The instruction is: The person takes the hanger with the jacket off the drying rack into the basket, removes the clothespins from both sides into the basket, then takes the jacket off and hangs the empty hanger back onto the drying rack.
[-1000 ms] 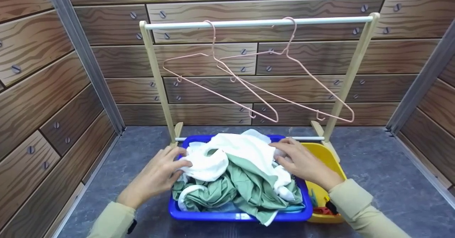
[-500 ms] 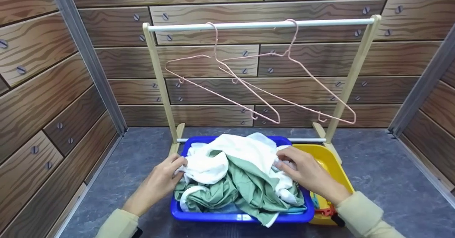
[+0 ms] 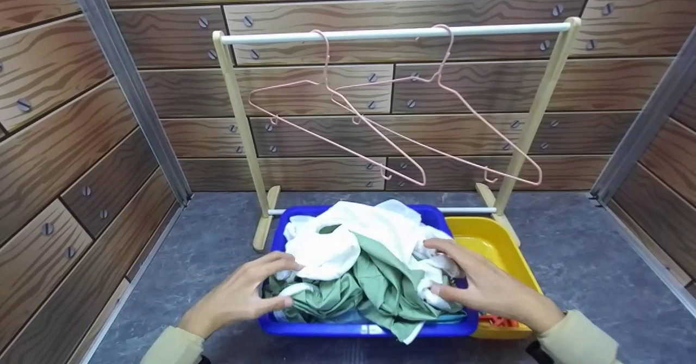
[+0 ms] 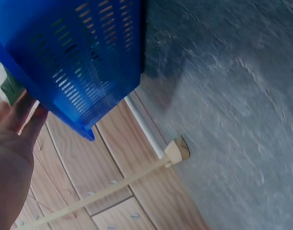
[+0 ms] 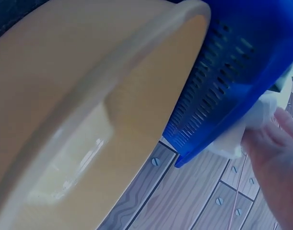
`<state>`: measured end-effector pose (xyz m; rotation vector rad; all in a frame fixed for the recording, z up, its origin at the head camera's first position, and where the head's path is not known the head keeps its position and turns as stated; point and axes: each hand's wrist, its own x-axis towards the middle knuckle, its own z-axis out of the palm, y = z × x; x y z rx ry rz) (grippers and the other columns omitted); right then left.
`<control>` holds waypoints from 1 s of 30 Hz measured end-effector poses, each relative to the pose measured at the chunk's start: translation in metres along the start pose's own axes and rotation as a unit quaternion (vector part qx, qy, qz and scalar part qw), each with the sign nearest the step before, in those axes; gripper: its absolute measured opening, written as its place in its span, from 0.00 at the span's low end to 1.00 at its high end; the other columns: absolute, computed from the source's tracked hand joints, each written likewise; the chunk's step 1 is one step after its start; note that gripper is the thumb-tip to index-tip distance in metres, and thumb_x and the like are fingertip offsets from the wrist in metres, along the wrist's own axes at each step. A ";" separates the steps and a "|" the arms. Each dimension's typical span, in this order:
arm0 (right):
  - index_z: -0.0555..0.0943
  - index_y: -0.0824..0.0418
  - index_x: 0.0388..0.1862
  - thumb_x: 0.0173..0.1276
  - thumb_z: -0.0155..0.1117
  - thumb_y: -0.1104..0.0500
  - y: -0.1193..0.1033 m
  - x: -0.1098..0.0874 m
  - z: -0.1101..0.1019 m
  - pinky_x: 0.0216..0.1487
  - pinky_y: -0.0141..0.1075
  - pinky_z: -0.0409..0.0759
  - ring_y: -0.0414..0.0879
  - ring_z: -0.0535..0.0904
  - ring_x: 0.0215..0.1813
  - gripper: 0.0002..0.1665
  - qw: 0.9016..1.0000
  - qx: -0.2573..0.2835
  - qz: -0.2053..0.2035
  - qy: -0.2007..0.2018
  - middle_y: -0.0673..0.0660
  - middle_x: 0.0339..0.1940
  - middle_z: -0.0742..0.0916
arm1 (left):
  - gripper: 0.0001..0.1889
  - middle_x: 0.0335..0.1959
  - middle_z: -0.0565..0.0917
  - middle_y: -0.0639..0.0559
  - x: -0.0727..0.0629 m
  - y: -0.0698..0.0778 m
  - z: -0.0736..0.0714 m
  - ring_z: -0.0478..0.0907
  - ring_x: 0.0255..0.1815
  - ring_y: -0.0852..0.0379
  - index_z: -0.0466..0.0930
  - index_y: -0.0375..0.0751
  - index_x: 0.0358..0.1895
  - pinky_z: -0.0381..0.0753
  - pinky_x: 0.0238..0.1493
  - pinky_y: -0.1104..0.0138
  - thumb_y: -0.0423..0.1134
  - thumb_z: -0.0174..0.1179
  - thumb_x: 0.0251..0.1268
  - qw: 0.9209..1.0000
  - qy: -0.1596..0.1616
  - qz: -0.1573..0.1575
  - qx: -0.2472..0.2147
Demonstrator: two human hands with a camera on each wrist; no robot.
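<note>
A blue slotted basket on the floor holds a crumpled heap of clothes. White cloth lies on top, with green fabric bunched at the front and one corner hanging over the front rim. At the heap's left side is my left hand, thumb and fingers spread wide, fingertips by the white cloth. My right hand is spread at the right side, its fingers against the bunched white cloth. Neither hand is curled round anything.
A yellow tub stands against the basket's right side, with small red things in its front end. Behind is a wooden rack with a white bar. Two pink hangers hang from it. Wood-patterned walls enclose the floor.
Half a second ago both hands pinched the white cloth at its sides. Now the fingers have spread, and both hands sit slightly lower and nearer. The white cloth at left has shifted a little right.
</note>
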<state>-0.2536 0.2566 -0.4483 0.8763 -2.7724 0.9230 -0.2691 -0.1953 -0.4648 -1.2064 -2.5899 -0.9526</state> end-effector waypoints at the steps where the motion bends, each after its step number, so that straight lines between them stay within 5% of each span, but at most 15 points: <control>1: 0.65 0.46 0.74 0.62 0.69 0.38 -0.001 -0.001 0.000 0.65 0.55 0.67 0.48 0.67 0.69 0.43 1.000 0.007 0.003 -0.002 0.48 0.71 0.71 | 0.26 0.64 0.74 0.58 -0.001 0.000 -0.001 0.70 0.65 0.52 0.75 0.59 0.64 0.72 0.60 0.49 0.54 0.67 0.61 1.000 -0.006 -0.006 0.000; 8: 0.59 0.52 0.78 0.54 0.73 0.34 -0.005 -0.013 0.003 0.67 0.57 0.61 0.54 0.62 0.73 0.58 1.000 -0.014 0.004 0.003 0.55 0.75 0.67 | 0.30 0.65 0.74 0.59 -0.002 -0.001 0.003 0.70 0.65 0.50 0.75 0.63 0.64 0.70 0.61 0.49 0.62 0.66 0.58 0.999 -0.004 -0.026 0.047; 13: 0.60 0.54 0.77 0.59 0.68 0.33 -0.007 -0.006 0.011 0.67 0.56 0.63 0.54 0.64 0.71 0.54 0.999 -0.027 0.015 0.012 0.55 0.74 0.67 | 0.27 0.63 0.76 0.57 0.004 -0.006 0.005 0.72 0.63 0.51 0.79 0.58 0.61 0.70 0.61 0.51 0.59 0.66 0.59 0.996 0.014 -0.011 0.090; 22: 0.65 0.55 0.72 0.64 0.70 0.51 -0.006 0.009 0.024 0.66 0.52 0.67 0.50 0.71 0.65 0.40 1.000 -0.022 0.002 0.000 0.54 0.68 0.74 | 0.23 0.58 0.80 0.54 0.010 -0.003 0.015 0.74 0.60 0.54 0.82 0.48 0.58 0.66 0.64 0.53 0.45 0.69 0.58 0.992 -0.002 0.014 0.128; 30: 0.67 0.49 0.74 0.63 0.71 0.42 -0.014 0.000 0.011 0.67 0.52 0.65 0.49 0.67 0.69 0.43 0.997 -0.064 -0.006 0.048 0.51 0.70 0.72 | 0.27 0.61 0.77 0.56 0.008 0.005 0.007 0.72 0.62 0.54 0.77 0.55 0.63 0.66 0.63 0.50 0.51 0.69 0.59 0.993 0.020 -0.012 0.119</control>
